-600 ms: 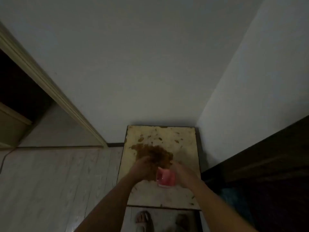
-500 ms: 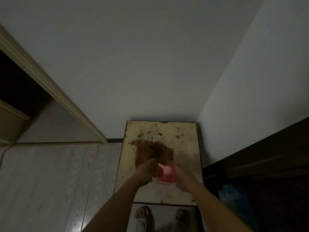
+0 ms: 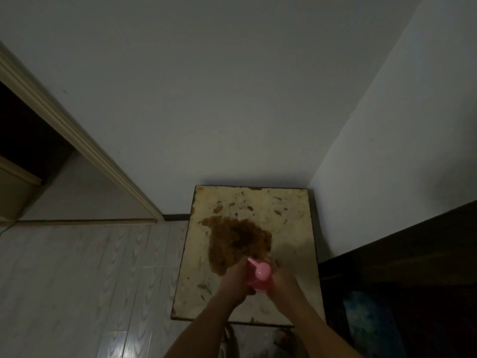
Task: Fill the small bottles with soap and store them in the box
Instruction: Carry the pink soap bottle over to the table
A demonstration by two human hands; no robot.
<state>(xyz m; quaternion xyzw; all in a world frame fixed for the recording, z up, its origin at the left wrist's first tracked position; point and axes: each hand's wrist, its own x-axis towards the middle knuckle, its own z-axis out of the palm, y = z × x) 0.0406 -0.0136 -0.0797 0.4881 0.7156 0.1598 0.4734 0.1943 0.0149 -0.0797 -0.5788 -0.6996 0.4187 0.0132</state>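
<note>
A pink pump soap bottle (image 3: 260, 277) is held over the worn cream table top (image 3: 289, 215), near its front half. My left hand (image 3: 236, 281) grips the bottle's left side, fingers wrapped around it. My right hand (image 3: 282, 282) grips its right side. The pink pump head points up and to the left between the two hands. The room is dim and the bottle's lower body is hidden by my fingers. No small bottles and no box are in view.
A large brown stain (image 3: 237, 241) covers the table's middle. Walls meet in a corner right behind the table. A dark cabinet (image 3: 402, 267) stands to the right, pale plank floor (image 3: 77, 280) and a doorway (image 3: 31, 140) to the left. Sandalled feet (image 3: 227, 342) show below the table edge.
The view has tilted down a little and both hands with the pink bottle sit lower in frame. The bottle has turned, so its pump head now shows on top.
</note>
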